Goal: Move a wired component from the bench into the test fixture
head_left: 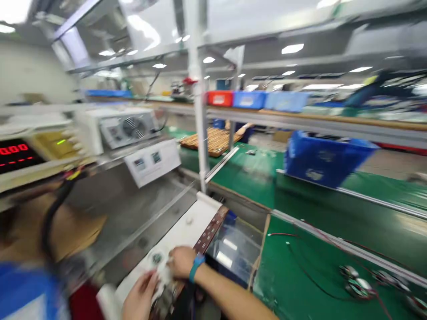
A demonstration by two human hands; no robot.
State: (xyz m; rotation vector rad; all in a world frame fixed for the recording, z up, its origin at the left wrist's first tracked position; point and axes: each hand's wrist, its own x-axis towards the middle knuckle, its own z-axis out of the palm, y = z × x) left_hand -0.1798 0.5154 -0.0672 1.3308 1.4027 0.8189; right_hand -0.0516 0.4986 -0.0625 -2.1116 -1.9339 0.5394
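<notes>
- Head view shows two bare hands low down, close together over a long white board (187,226) that lies on the tabletop.
- Right hand (180,261) has a blue band (196,266) on its wrist. Its fingers curl down on a small round part (156,258) on the white board.
- Left hand (140,300) is just beside the right hand, a bit nearer the person. Its fingers reach toward the same round part. Everything is blurry, so I cannot tell if either hand really grips it.
- Brown strip (211,232) runs along the board's edge, just past the right hand.
- Clear plastic sheet (233,249) lies just right of the right hand.
- Green belt (300,262) runs well off to the right of the hands, with thin red wires (300,224) and more small round parts (355,284) on it.
- Blue bin (325,160) sits far beyond the hands on the belt.
- White box with two small screens (152,162) stands beyond the left hand, and a meter with red numbers (13,153) is far to its left.
</notes>
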